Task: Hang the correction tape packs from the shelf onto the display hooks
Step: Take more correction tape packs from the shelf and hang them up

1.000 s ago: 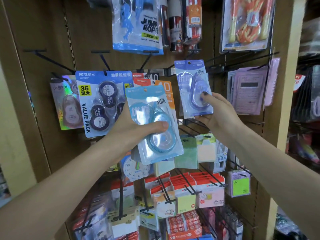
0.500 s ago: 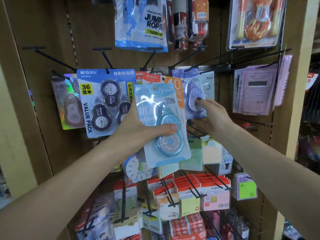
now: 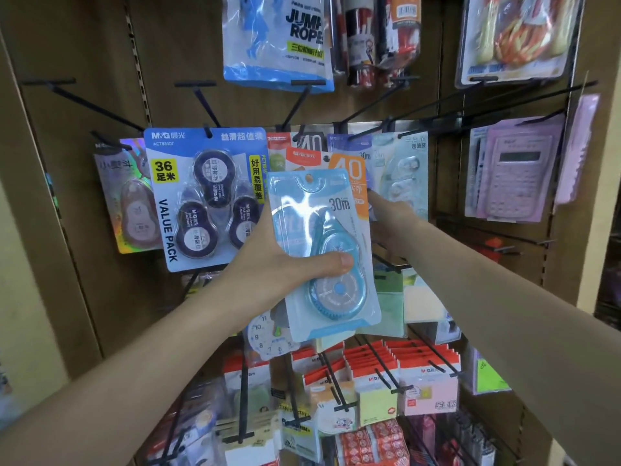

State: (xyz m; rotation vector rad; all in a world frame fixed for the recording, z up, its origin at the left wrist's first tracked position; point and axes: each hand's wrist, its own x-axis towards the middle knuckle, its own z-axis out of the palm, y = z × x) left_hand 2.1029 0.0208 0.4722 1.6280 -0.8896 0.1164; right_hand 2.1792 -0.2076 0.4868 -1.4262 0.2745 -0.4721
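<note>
My left hand (image 3: pixel 279 267) grips a light blue 30m correction tape pack (image 3: pixel 322 243) upright in front of the pegboard, thumb across its blister. Behind it a purple correction tape pack (image 3: pixel 349 144) hangs with its top at a black display hook (image 3: pixel 379 109); most of it is hidden. My right hand (image 3: pixel 391 220) reaches in at the purple pack's lower part, fingertips hidden behind the blue pack. An orange 40 pack (image 3: pixel 351 169) hangs between the two.
A dark blue 36m value pack (image 3: pixel 208 196), a holographic pack (image 3: pixel 131 200) and a pale green pack (image 3: pixel 405 173) hang in the same row. Calculators (image 3: pixel 514 176) hang right, a jump rope bag (image 3: pixel 279 38) above, sticky notes (image 3: pixel 403 385) below. A bare hook (image 3: pixel 80 102) juts out upper left.
My right hand carried the purple pack up and back onto the hook, so it now sits against the board. My left hand with the blue pack moved a little right and toward the board.
</note>
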